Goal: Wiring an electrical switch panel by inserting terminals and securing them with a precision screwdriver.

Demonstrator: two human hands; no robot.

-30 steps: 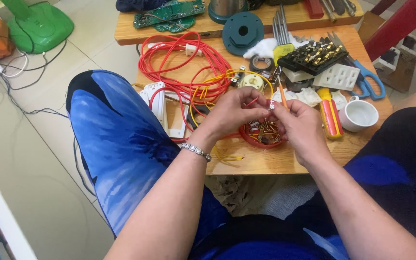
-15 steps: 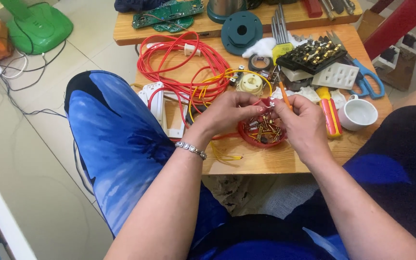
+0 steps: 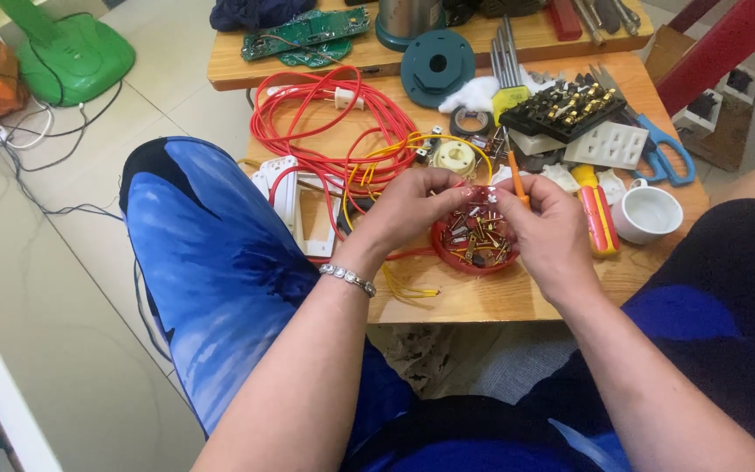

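Pointing up-left, orange screwdriver point(image 3: 515, 175), right hand point(image 3: 552, 232)

Both hands meet above a red dish point(image 3: 474, 240) of small metal parts; the right hand point(image 3: 545, 229) holds an orange screwdriver point(image 3: 515, 173), the left hand point(image 3: 412, 210) pinches a tiny part.

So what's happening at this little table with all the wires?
A seated person works over a small red dish full of little metal parts, which sits on a low wooden table. The left hand and the right hand meet above the dish, fingertips pinching something tiny. The right hand also holds a thin orange tool. Red cable, blue scissors and a white cup lie around.
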